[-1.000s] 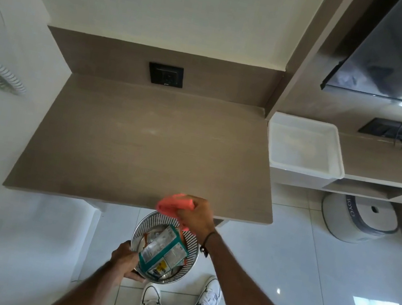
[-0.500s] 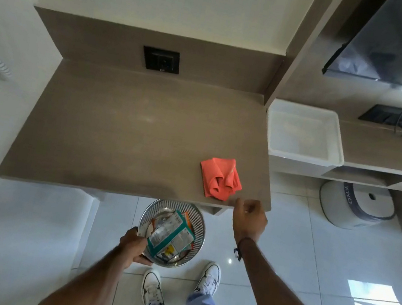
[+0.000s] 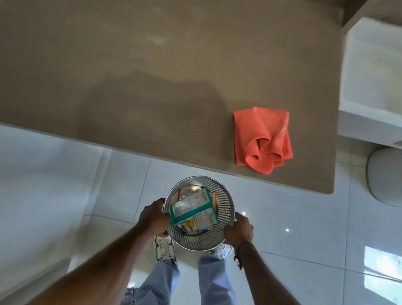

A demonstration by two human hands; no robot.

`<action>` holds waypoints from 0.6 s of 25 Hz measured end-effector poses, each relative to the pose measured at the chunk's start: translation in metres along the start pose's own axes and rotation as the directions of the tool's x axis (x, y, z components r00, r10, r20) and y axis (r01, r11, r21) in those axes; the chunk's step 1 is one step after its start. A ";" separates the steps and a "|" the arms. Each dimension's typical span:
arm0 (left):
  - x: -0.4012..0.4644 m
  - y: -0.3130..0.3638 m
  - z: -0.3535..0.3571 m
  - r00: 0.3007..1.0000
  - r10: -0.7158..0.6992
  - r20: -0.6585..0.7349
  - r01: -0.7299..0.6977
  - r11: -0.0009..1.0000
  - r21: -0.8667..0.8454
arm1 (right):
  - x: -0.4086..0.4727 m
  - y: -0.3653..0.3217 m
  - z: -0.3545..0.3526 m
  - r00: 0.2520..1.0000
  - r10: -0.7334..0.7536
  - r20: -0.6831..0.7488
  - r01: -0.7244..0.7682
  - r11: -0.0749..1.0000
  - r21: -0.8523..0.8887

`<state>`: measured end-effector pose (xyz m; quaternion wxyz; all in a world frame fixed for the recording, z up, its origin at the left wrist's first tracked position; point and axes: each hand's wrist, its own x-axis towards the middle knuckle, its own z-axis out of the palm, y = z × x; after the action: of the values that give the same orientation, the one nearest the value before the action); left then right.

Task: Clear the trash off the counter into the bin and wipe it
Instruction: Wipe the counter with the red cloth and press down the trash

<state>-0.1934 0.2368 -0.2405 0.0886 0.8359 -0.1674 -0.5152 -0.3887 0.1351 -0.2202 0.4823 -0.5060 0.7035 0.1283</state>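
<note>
The left hand (image 3: 155, 215) and the right hand (image 3: 238, 230) are both closed on the rim of the perforated metal bin (image 3: 224, 211), above the floor. 1 crumpled carton (image 3: 193, 214) lies inside. The orange cloth (image 3: 261, 138) rests on the counter (image 3: 130, 59).

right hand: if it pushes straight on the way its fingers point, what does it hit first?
The right hand points inward, already gripping the metal bin at its rim. Straight on means the bin wall, then likely the teal carton inside; the left hand grips the opposite side.
</note>
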 end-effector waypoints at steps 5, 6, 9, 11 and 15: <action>0.099 -0.055 0.063 0.991 0.003 -0.132 0.005 0.998 0.063 | 0.102 0.040 0.069 0.999 0.017 0.029 -0.016 0.999 -0.034; 0.116 -0.065 0.074 0.994 -0.035 -0.101 0.038 0.999 0.031 | 0.119 0.048 0.082 0.999 0.027 0.025 -0.026 0.998 -0.048; 0.152 -0.085 0.101 0.991 -0.128 0.047 0.131 0.990 -0.056 | 0.164 0.075 0.116 0.996 0.064 0.066 -0.059 0.996 -0.065; 0.167 -0.091 0.114 0.978 -0.164 0.132 0.178 0.979 -0.098 | 0.181 0.086 0.129 0.990 0.100 0.102 -0.095 0.994 -0.049; 0.179 -0.100 0.128 0.962 -0.177 0.210 0.208 0.969 -0.134 | 0.199 0.109 0.142 0.935 0.228 0.274 -0.231 0.973 -0.018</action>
<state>-0.2143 0.2661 -0.4792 0.0858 0.7839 -0.0525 -0.6127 -0.4061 0.1629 -0.4856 0.5602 -0.3944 0.6851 0.2474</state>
